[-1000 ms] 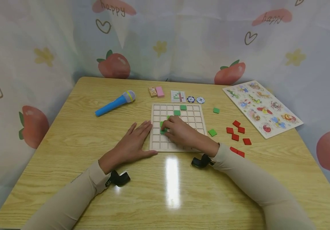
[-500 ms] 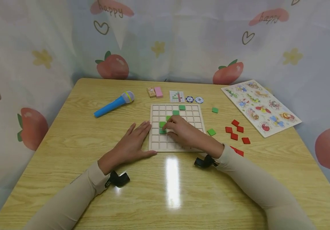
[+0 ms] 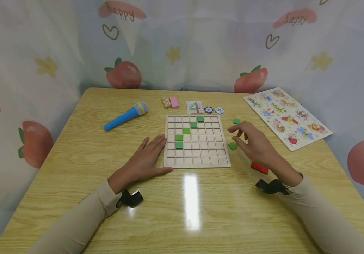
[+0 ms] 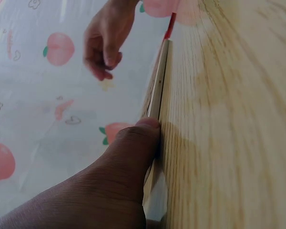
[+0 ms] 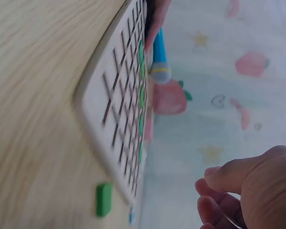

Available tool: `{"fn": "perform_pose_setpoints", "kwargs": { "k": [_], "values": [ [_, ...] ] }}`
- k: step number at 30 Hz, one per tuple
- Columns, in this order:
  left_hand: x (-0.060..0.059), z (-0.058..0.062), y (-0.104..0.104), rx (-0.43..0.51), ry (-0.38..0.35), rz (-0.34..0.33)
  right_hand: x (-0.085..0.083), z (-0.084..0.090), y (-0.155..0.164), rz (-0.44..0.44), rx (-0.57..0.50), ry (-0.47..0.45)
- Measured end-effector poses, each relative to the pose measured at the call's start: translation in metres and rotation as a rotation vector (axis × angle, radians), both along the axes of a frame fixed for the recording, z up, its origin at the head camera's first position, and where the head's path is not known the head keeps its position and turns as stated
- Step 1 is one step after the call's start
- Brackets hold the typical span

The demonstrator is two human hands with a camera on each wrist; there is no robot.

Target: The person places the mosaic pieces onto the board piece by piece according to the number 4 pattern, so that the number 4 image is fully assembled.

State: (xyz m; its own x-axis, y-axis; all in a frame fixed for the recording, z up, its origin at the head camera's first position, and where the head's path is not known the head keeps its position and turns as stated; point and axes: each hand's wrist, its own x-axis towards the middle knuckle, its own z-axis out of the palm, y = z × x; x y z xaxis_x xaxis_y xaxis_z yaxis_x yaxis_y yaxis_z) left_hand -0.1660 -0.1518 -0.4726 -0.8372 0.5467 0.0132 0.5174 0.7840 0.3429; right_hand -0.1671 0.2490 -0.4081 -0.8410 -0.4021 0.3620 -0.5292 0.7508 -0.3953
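Note:
A wooden grid board [image 3: 211,152] lies mid-table, with several green tiles [image 3: 186,131] set in its cells in a slanting line. My left hand [image 3: 145,158] rests flat at the board's left side, fingers along its edge and thumb at its near corner; the left wrist view has the thumb against the board's rim [image 4: 157,95]. Off the board's right side, my right hand [image 3: 256,144] is raised over the table, thumb and index finger apart and holding nothing. Below its fingertips lies a loose green tile [image 3: 232,145], with a second green tile [image 3: 236,121] farther back.
Red tiles [image 3: 259,168] lie partly under the right hand. Behind the board are a pattern card [image 3: 194,106], two poker chips [image 3: 214,110] and two small boxes [image 3: 170,102]. A blue toy microphone [image 3: 126,116] lies left, an insect picture board [image 3: 288,118] right.
My right hand has lifted from the green tiles on the board and moved right, leaving the dark green tile in its cell. My left hand has stayed in place.

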Motion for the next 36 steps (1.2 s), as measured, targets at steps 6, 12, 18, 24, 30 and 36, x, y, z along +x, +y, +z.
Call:
{"fn": "perform_pose_setpoints", "kwargs": {
  "k": [6,12,18,24,30,36],
  "values": [
    [0.0,0.001,0.0,-0.004,-0.006,0.003,0.005,-0.018,0.029,-0.051,0.009,-0.066],
    [-0.001,-0.001,0.0,-0.009,-0.006,0.003,0.002,-0.033,0.037,-0.045,0.033,-0.189],
    [0.0,0.0,0.001,-0.01,-0.003,0.004,-0.001,-0.038,0.038,-0.027,0.036,-0.218],
    [0.001,0.002,0.001,-0.008,-0.005,0.002,-0.001,-0.043,0.04,-0.027,0.034,-0.217],
    [0.002,0.002,0.001,-0.001,-0.005,0.003,-0.003,-0.046,0.039,-0.044,0.045,-0.213],
    [0.002,0.002,0.0,0.008,-0.008,0.007,-0.004,-0.048,0.036,-0.065,0.046,-0.208]
  ]
}}
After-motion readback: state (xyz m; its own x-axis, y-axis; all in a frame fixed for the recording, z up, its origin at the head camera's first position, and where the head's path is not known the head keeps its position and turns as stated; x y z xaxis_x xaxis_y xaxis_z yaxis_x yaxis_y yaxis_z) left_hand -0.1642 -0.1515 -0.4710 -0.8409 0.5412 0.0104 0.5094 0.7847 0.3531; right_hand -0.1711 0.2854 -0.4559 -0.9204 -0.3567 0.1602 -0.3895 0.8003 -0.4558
